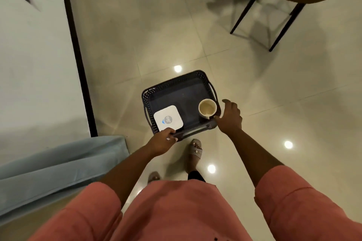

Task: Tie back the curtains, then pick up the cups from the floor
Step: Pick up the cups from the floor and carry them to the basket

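Note:
A dark perforated basket (197, 76) hangs above the tiled floor in front of me. My left hand (161, 142) grips its near rim. A beige paper cup (207, 107) stands upright in the basket's near right corner. A white square device (168, 119) with a blue logo lies in the near left corner. My right hand (230, 116) is just outside the basket's right side, fingers loosely curled and not around the cup, thumb tip by the cup's base at the rim. A light blue curtain (58, 166) hangs at the lower left.
A white wall with a black vertical frame (78, 60) runs along the left. A brown chair on thin black legs (246, 8) stands at the far right. My sandalled feet (195, 150) are on the glossy beige tiles under the basket.

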